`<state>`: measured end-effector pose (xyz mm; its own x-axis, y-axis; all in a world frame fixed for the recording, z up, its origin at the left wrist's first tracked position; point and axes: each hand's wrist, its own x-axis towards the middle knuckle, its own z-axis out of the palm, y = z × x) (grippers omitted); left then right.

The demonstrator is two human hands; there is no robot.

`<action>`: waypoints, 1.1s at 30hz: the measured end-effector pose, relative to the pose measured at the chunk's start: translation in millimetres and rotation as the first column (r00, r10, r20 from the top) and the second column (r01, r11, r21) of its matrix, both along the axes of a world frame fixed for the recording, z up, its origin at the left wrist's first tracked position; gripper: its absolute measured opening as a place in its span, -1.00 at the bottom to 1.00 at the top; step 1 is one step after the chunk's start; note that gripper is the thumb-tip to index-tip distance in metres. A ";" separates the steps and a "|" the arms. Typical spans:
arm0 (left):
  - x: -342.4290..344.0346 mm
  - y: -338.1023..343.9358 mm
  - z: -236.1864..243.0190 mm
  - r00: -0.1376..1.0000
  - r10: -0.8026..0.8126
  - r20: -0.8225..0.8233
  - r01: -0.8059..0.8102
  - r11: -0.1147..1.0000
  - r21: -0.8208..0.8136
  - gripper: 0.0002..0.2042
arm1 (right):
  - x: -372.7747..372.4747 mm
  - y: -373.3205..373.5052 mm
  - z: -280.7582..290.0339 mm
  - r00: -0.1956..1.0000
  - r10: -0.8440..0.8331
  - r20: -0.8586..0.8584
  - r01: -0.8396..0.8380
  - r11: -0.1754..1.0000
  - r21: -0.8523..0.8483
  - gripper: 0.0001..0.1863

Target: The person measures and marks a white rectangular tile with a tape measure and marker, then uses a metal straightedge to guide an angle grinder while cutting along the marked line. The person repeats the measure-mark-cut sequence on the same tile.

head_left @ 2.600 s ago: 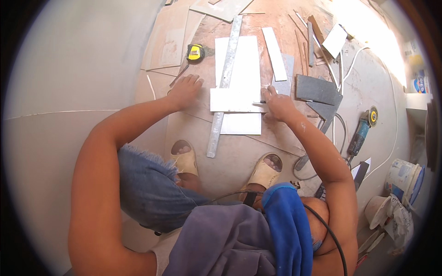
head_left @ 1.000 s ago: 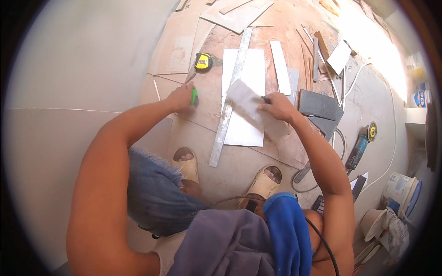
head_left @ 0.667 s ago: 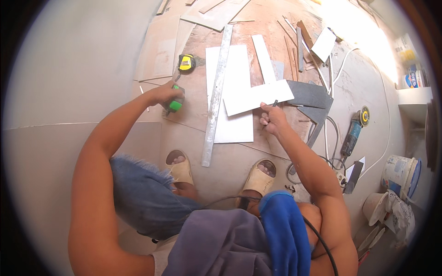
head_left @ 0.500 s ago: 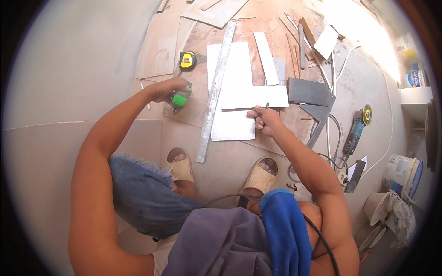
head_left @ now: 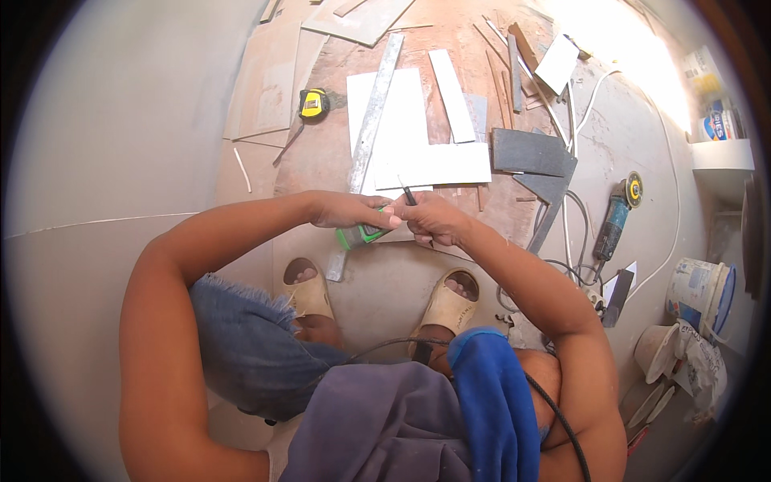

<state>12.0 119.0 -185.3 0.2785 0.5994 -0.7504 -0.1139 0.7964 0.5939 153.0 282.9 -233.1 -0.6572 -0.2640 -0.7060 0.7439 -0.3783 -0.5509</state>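
Note:
My left hand is closed around a green and grey tape measure. A dark, slim pen is pinched in my right hand, its tip pointing up and away. Both hands meet at the front of the tape measure, fingertips touching or nearly so; whether any blade is out cannot be seen. Just beyond them a white tile piece lies across other white tile. A long metal straightedge crosses the white tile at the left, its middle hidden behind my left hand.
A yellow and black tape measure lies at the left of the board. A narrow white strip and dark grey tile pieces are beyond and to the right. Farther right are an angle grinder, cables and a white bucket.
My left hand has brought the green tape measure rightward and nearer, to meet my right hand. My right hand has drawn back slightly from the white tile, still with the pen.

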 end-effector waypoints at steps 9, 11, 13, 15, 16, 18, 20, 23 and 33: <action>-71.9 -21.4 -27.5 0.878 -0.266 -0.397 0.161 0.947 -0.279 -0.23 | 7.5 102.6 -37.8 0.948 -0.315 -0.050 0.316 0.906 0.281 -0.79; -90.8 -37.5 -36.8 0.810 -0.313 -0.495 0.152 0.928 -0.339 -0.26 | 14.7 138.9 -42.0 0.916 -0.388 -0.101 0.383 0.773 0.506 -0.81; -99.5 -45.8 -31.1 0.732 -0.360 -0.578 0.173 0.919 -0.353 -0.28 | 22.4 156.5 -44.2 0.889 -0.424 -0.171 0.444 0.712 0.544 -0.81; -101.5 -55.2 -42.2 0.668 -0.328 -0.668 0.152 0.939 -0.309 -0.28 | 20.7 158.4 -47.6 0.876 -0.427 -0.224 0.468 0.645 0.604 -0.84; -100.8 -58.1 -48.5 0.633 -0.309 -0.709 0.144 0.948 -0.285 -0.28 | 17.6 155.8 -51.5 0.879 -0.413 -0.239 0.461 0.607 0.647 -0.86; -95.7 -55.4 -57.1 0.579 -0.260 -0.773 0.153 0.966 -0.210 -0.28 | 15.0 157.5 -64.4 0.891 -0.367 -0.266 0.435 0.530 0.728 -0.87; -90.8 -47.8 -57.8 0.541 -0.239 -0.806 0.159 0.971 -0.181 -0.28 | 10.8 157.7 -75.1 0.910 -0.298 -0.290 0.402 0.454 0.795 -0.86; -85.5 -36.3 -52.1 0.510 -0.268 -0.818 0.167 0.963 -0.212 -0.29 | 10.2 158.2 -68.7 0.934 -0.247 -0.257 0.348 0.481 0.805 -0.84; -99.4 -43.9 -63.8 0.454 -0.286 -0.844 0.175 0.957 -0.230 -0.31 | -4.9 177.7 -29.6 0.730 -0.577 -0.367 0.667 0.483 0.567 -0.49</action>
